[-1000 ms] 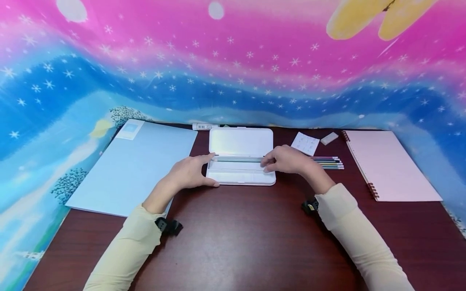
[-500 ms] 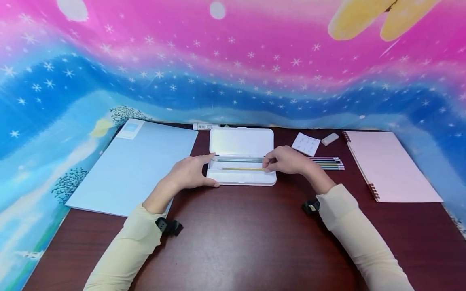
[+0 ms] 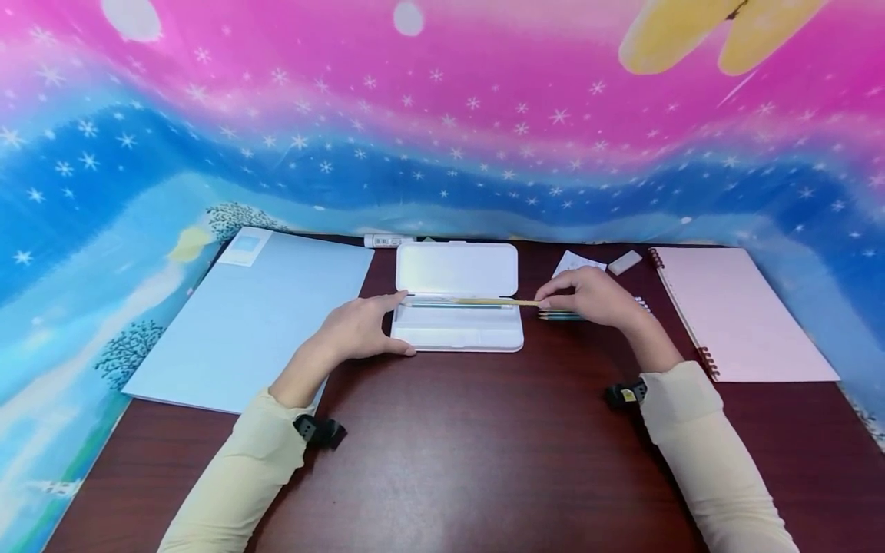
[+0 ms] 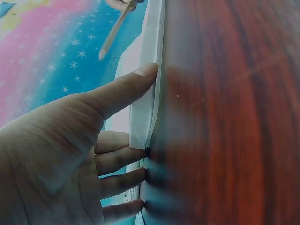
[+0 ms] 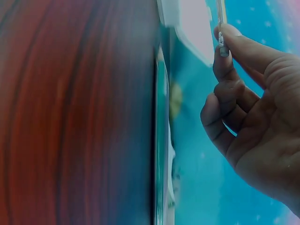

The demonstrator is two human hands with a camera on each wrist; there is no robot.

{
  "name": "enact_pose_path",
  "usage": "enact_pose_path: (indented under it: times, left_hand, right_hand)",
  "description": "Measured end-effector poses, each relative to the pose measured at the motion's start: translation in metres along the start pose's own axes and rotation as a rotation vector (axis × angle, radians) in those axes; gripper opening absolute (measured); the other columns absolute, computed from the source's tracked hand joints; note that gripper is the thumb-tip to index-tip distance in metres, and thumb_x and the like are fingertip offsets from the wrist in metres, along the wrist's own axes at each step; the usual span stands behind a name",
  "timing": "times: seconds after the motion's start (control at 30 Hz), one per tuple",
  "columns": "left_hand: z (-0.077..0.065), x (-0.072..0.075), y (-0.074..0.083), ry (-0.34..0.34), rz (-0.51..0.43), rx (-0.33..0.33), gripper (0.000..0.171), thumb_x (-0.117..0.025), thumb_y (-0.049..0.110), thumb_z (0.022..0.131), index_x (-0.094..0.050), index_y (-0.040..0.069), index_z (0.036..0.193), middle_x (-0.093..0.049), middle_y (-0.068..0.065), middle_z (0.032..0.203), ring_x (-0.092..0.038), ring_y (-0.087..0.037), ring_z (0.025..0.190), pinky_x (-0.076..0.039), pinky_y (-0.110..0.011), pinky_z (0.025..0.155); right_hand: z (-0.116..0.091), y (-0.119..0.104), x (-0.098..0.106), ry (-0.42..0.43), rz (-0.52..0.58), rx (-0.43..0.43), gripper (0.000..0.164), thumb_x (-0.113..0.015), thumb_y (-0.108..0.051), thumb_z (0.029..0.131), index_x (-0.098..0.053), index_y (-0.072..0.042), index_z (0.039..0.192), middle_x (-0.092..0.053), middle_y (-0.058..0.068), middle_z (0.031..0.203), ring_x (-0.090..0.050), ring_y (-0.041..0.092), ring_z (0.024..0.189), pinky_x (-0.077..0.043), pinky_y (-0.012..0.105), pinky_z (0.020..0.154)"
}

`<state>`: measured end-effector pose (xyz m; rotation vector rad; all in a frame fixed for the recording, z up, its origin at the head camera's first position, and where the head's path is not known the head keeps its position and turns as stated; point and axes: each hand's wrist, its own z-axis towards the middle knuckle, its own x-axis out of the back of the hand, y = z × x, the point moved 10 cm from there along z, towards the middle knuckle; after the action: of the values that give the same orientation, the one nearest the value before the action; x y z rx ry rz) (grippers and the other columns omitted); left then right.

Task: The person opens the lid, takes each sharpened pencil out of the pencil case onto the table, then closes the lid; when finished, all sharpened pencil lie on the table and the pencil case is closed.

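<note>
A white pencil case [image 3: 456,338] lies with its lid [image 3: 456,269] raised at the back. My left hand [image 3: 356,326] grips its left end; the left wrist view has the thumb [image 4: 122,93] against the front wall and the fingers behind. Between thumb and forefinger, my right hand [image 3: 588,296] pinches a yellow pencil [image 3: 494,302] near its end, just right of the case. That pencil reaches left over the case, above the table. Inside the case lies a green pencil [image 3: 442,306]. More pencils [image 3: 556,316] rest on the table, partly hidden under my right hand.
A blue folder [image 3: 256,322] lies at the left and a pink spiral notebook [image 3: 747,315] at the right. Behind my right hand are a white paper [image 3: 574,263] and an eraser [image 3: 625,263]. A white tube [image 3: 383,240] stands near the back edge of the dark table [image 3: 442,461].
My right hand has taken hold of the yellow pencil at the case's front compartment and moved right and up with it. My left hand has stayed on the case.
</note>
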<state>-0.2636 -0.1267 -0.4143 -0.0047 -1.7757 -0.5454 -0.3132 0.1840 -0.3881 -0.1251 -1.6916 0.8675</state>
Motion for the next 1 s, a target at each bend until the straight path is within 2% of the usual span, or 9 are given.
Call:
enact_pose_path:
  times: [0.17,0.4,0.5,0.53,0.63,0.87,1.0]
  left_hand:
    - [0.001,0.000,0.000,0.002,0.004,-0.005,0.102,-0.080,0.061,0.078,-0.036,0.019,0.159,-0.048,-0.010,0.157,-0.051,-0.033,0.139,-0.047,-0.055,0.107]
    - [0.000,0.000,-0.001,0.009,0.001,0.001,0.102,-0.081,0.061,0.077,-0.036,0.020,0.159,-0.048,-0.011,0.156,-0.052,-0.034,0.139,-0.046,-0.055,0.108]
    - [0.000,0.000,0.000,0.006,0.000,0.006,0.103,-0.081,0.061,0.077,-0.036,0.019,0.159,-0.048,-0.011,0.157,-0.052,-0.035,0.138,-0.047,-0.055,0.107]
    - [0.000,0.000,0.000,0.007,-0.003,0.007,0.103,-0.081,0.061,0.076,-0.036,0.019,0.159,-0.048,-0.011,0.157,-0.052,-0.035,0.138,-0.047,-0.055,0.107]
    - [0.000,0.000,0.001,0.014,-0.008,0.007,0.103,-0.081,0.061,0.076,-0.036,0.020,0.159,-0.048,-0.012,0.157,-0.051,-0.035,0.140,-0.046,-0.056,0.108]
    - [-0.001,-0.001,-0.002,0.011,0.004,0.018,0.104,-0.081,0.061,0.076,-0.035,0.020,0.160,-0.047,-0.012,0.157,-0.050,-0.036,0.140,-0.045,-0.056,0.109]
    - [0.000,-0.001,-0.002,0.014,0.001,0.015,0.104,-0.081,0.061,0.076,-0.035,0.021,0.160,-0.047,-0.012,0.157,-0.050,-0.037,0.140,-0.045,-0.057,0.108]
  right_hand:
    - [-0.017,0.023,0.017,0.056,0.002,-0.029,0.015,-0.072,-0.026,0.095,-0.082,-0.022,0.106,-0.076,0.000,0.102,-0.061,0.015,0.089,-0.049,0.030,0.074]
    - [-0.044,0.050,0.041,0.127,-0.031,-0.075,0.013,-0.074,-0.030,0.094,-0.083,-0.026,0.102,-0.077,0.000,0.100,-0.066,0.023,0.099,-0.051,0.033,0.078]
    - [-0.059,0.061,0.050,0.148,-0.045,-0.102,0.012,-0.073,-0.031,0.094,-0.083,-0.027,0.101,-0.077,0.001,0.101,-0.067,0.013,0.096,-0.051,0.028,0.078]
    - [-0.064,0.064,0.052,0.150,-0.053,-0.109,0.013,-0.073,-0.031,0.094,-0.083,-0.026,0.101,-0.077,0.001,0.102,-0.064,0.008,0.088,-0.051,0.027,0.075]
    - [-0.077,0.076,0.060,0.168,-0.082,-0.146,0.012,-0.074,-0.033,0.094,-0.083,-0.027,0.099,-0.077,0.002,0.103,-0.063,0.000,0.087,-0.051,0.024,0.077]
    - [-0.097,0.102,0.068,0.171,-0.104,-0.244,0.013,-0.073,-0.033,0.094,-0.083,-0.026,0.099,-0.078,0.004,0.106,-0.065,0.017,0.099,-0.050,0.023,0.081]
    - [-0.105,0.111,0.069,0.153,-0.096,-0.270,0.016,-0.074,-0.034,0.094,-0.083,-0.023,0.100,-0.078,0.008,0.109,-0.065,0.024,0.103,-0.050,0.022,0.079]
